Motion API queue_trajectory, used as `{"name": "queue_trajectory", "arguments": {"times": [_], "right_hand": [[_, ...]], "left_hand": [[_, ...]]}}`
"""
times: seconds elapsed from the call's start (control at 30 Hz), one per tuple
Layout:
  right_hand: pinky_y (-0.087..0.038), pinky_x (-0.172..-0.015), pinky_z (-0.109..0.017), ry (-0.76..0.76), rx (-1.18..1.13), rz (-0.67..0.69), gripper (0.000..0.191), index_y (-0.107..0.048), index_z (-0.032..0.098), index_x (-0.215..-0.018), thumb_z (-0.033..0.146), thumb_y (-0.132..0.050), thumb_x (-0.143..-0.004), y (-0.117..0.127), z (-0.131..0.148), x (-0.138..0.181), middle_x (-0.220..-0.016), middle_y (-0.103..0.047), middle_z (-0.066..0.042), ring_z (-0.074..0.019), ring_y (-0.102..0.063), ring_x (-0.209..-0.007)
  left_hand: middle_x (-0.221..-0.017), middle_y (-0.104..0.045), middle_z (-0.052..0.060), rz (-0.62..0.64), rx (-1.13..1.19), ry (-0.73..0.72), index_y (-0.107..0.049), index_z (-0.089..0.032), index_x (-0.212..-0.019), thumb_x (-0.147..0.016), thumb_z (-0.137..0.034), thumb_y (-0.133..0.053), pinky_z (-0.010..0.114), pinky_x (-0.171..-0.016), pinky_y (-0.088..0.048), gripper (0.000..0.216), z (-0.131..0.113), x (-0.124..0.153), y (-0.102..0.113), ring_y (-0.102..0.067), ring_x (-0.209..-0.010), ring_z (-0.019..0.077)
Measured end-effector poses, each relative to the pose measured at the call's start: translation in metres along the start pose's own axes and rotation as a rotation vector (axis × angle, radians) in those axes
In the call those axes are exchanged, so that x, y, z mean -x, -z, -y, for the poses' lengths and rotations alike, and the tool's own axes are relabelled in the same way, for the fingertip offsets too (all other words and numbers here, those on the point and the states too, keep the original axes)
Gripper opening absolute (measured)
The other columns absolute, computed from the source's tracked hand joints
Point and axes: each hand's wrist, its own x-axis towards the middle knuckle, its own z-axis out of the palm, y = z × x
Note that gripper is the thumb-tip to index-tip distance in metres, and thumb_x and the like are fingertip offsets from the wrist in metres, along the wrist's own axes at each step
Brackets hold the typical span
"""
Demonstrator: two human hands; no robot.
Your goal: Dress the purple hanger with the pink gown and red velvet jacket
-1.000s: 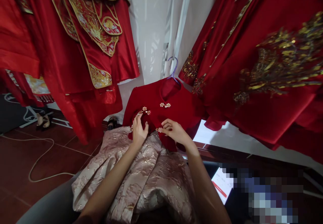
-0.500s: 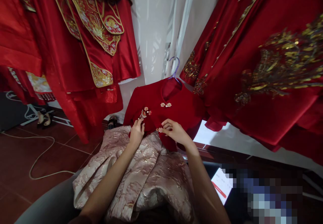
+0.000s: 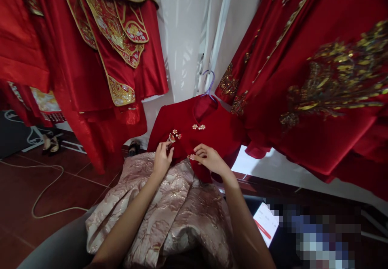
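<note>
A small red velvet dress [image 3: 209, 137] on a purple hanger [image 3: 209, 84] lies in front of me, its pink-gold brocade skirt [image 3: 169, 216] spread over my lap. My left hand [image 3: 161, 160] grips the red fabric just below a pearl and gold clasp [image 3: 174, 135]. My right hand [image 3: 209, 159] pinches a small pearl fastener [image 3: 191, 156] at the bodice's front edge. A second pearl clasp [image 3: 198, 127] sits near the collar.
Red gowns with gold embroidery hang at left [image 3: 100, 59] and right [image 3: 318, 83]. A white wall [image 3: 184, 38] stands behind. On the dark red floor lie a white cable [image 3: 45, 188] and shoes [image 3: 50, 143]. A white paper [image 3: 266, 228] lies at lower right.
My left hand slid down from the pearl and gold clasp to the fabric below it. The right hand has kept its pinch in the same place.
</note>
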Motion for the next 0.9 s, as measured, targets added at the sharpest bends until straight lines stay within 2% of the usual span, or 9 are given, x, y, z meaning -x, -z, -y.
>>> {"name": "queue_trajectory", "arguments": {"times": [0.1,0.23,0.43,0.57,0.63,0.8,0.9], "right_hand": [[-0.052,-0.058,-0.026,0.003,-0.001,-0.009,0.032,-0.054,0.017,-0.086,0.038,-0.069,-0.068,0.000,0.000,0.000,-0.075,-0.061,-0.002,-0.0132,-0.060,-0.067],[-0.052,-0.057,-0.026,-0.001,0.000,-0.003,0.033,-0.054,0.017,-0.086,0.039,-0.070,-0.068,0.000,-0.002,-0.001,-0.075,-0.062,-0.002,-0.0132,-0.060,-0.067],[-0.053,-0.058,-0.026,-0.002,-0.004,-0.004,0.033,-0.054,0.017,-0.087,0.038,-0.070,-0.068,0.001,-0.003,-0.001,-0.077,-0.063,-0.002,-0.0134,-0.061,-0.068],[-0.053,-0.058,-0.026,0.007,-0.001,-0.006,0.032,-0.055,0.017,-0.086,0.039,-0.070,-0.068,0.002,-0.003,-0.001,-0.077,-0.063,-0.002,-0.0133,-0.061,-0.068],[-0.052,-0.057,-0.026,0.009,-0.002,-0.004,0.032,-0.054,0.018,-0.086,0.039,-0.070,-0.068,0.002,-0.003,-0.001,-0.076,-0.062,-0.002,-0.0133,-0.060,-0.067],[-0.052,-0.057,-0.026,0.014,0.001,-0.001,0.031,-0.054,0.018,-0.086,0.038,-0.069,-0.069,0.002,-0.003,-0.001,-0.075,-0.062,-0.002,-0.0127,-0.060,-0.066],[-0.051,-0.056,-0.026,0.013,0.008,-0.005,0.031,-0.054,0.018,-0.086,0.038,-0.070,-0.068,0.001,-0.002,0.000,-0.076,-0.062,-0.002,-0.0125,-0.059,-0.065]], "left_hand": [[-0.110,-0.057,0.009,0.060,-0.013,-0.029,-0.050,-0.019,-0.112,-0.089,-0.029,-0.044,0.033,-0.091,-0.045,0.026,0.004,-0.008,-0.009,-0.057,-0.104,0.0198],[-0.106,-0.058,0.011,0.077,-0.103,0.032,-0.050,-0.018,-0.110,-0.090,-0.030,-0.042,0.034,-0.084,-0.047,0.026,0.012,-0.008,-0.018,-0.060,-0.095,0.0215],[-0.084,-0.061,0.006,0.067,-0.166,0.064,-0.054,-0.020,-0.086,-0.090,-0.032,-0.040,0.029,-0.074,-0.044,0.019,0.012,-0.006,-0.006,-0.060,-0.079,0.0186],[-0.073,-0.062,0.001,0.143,-0.102,0.125,-0.055,-0.021,-0.082,-0.090,-0.037,-0.041,0.024,-0.064,-0.041,0.023,0.016,-0.010,0.000,-0.059,-0.068,0.0150],[-0.073,-0.062,0.000,0.153,-0.019,0.133,-0.057,-0.021,-0.082,-0.089,-0.039,-0.042,0.022,-0.064,-0.042,0.024,0.022,-0.013,0.001,-0.059,-0.067,0.0136],[-0.087,-0.063,0.004,-0.046,0.092,0.188,-0.060,-0.019,-0.087,-0.084,-0.034,-0.049,0.026,-0.075,-0.046,0.019,0.040,-0.018,0.005,-0.060,-0.078,0.0145],[-0.090,-0.061,0.006,-0.141,0.088,0.226,-0.058,-0.017,-0.087,-0.078,-0.030,-0.057,0.029,-0.074,-0.048,0.015,0.042,-0.017,0.008,-0.058,-0.073,0.0138]]}}
